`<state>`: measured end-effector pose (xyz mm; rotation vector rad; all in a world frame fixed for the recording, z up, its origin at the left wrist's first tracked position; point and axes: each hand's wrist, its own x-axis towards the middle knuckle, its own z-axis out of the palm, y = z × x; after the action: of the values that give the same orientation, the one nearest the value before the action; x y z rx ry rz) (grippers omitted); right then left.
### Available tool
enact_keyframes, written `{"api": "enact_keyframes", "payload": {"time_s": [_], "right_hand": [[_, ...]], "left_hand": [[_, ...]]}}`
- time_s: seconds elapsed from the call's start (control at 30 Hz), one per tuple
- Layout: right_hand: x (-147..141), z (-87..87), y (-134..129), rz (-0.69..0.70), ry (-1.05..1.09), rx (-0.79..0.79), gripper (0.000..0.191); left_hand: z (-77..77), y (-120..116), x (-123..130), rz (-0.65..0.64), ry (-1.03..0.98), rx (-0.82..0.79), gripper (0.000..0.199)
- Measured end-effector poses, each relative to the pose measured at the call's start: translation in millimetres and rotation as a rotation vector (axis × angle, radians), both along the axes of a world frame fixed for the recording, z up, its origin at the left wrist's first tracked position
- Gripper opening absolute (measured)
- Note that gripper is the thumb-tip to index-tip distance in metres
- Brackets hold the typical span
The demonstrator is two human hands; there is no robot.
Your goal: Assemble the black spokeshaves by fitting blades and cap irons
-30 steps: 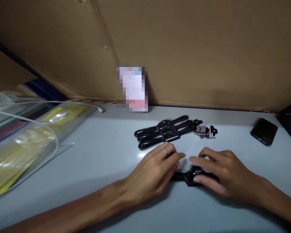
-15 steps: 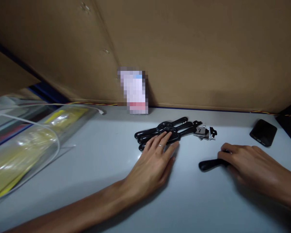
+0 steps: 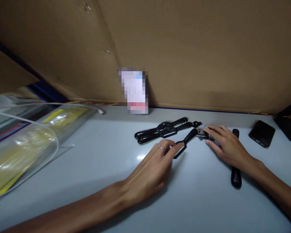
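Note:
My left hand (image 3: 157, 165) is closed on one black spokeshave body (image 3: 181, 150), its far handle pointing up and right. Two more spokeshave bodies (image 3: 166, 128) lie side by side just beyond my fingers. My right hand (image 3: 224, 140) reaches over a small pile of metal blades (image 3: 200, 132), thumb and fingers closed around a grey blade (image 3: 216, 141) and partly hiding the pile. Another black spokeshave (image 3: 236, 177) lies beneath my right wrist, its middle covered. A small black cap plate (image 3: 197, 123) rests behind the blades.
A black phone (image 3: 262, 133) lies to the right, beside a dark object (image 3: 288, 129). A blurred-out upright card (image 3: 135, 92) leans on the cardboard wall (image 3: 196, 51). At left are clear plastic bags with yellow contents (image 3: 38, 139) and a white cable (image 3: 57, 139).
My left hand has drawn one spokeshave body away from the group. My right hand has let go of its spokeshave, which now lies turned on the table, and has moved left onto the blades.

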<state>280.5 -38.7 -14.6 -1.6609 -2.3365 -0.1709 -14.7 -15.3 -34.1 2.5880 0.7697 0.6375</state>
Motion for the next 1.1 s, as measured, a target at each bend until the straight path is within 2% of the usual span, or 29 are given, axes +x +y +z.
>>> {"api": "enact_keyframes", "payload": {"time_s": [0.1,0.23,0.37,0.47,0.53,0.67,0.73,0.83,0.93,1.0,1.1], "right_hand": [[-3.2,-7.0,0.5,0.061,0.009,0.001,0.039],[2.8,0.6,0.2,0.091,0.017,0.0,0.033],[15.2,9.9,1.5,0.041,0.077,-0.069,0.019],[22.7,12.4,3.4,-0.005,0.112,-0.138,0.025],[25.9,13.4,4.8,-0.038,0.127,-0.185,0.03],[27.7,18.9,6.9,-0.13,0.143,-0.227,0.02],[26.0,23.4,5.9,-0.165,0.178,-0.23,0.018],[17.4,30.7,0.0,-0.181,0.354,-0.246,0.02],[-2.1,37.0,-11.0,-0.165,0.657,-0.275,0.024],[-19.6,39.3,-19.9,-0.122,0.848,-0.432,0.023],[-43.9,37.4,-31.7,-0.09,1.005,-0.64,0.017]], "left_hand": [[2.1,-1.0,0.6,-0.025,-0.013,-0.039,0.069],[5.0,-2.2,0.7,-0.063,-0.005,-0.035,0.074],[8.5,-3.9,0.2,-0.171,0.013,0.001,0.074],[9.7,-4.9,1.1,-0.244,0.032,0.057,0.071],[9.0,-4.8,2.2,-0.215,0.037,0.083,0.064],[8.3,-2.3,4.3,-0.124,0.067,0.045,0.031],[9.8,-1.0,4.9,-0.138,0.058,0.009,0.024],[13.0,-0.2,4.8,-0.22,0.046,-0.027,0.027],[12.5,-0.6,4.0,-0.269,0.083,0.028,0.03],[9.5,-1.2,3.7,-0.27,0.101,0.129,0.03],[4.6,-2.0,4.2,-0.269,0.086,0.287,0.026]]}}
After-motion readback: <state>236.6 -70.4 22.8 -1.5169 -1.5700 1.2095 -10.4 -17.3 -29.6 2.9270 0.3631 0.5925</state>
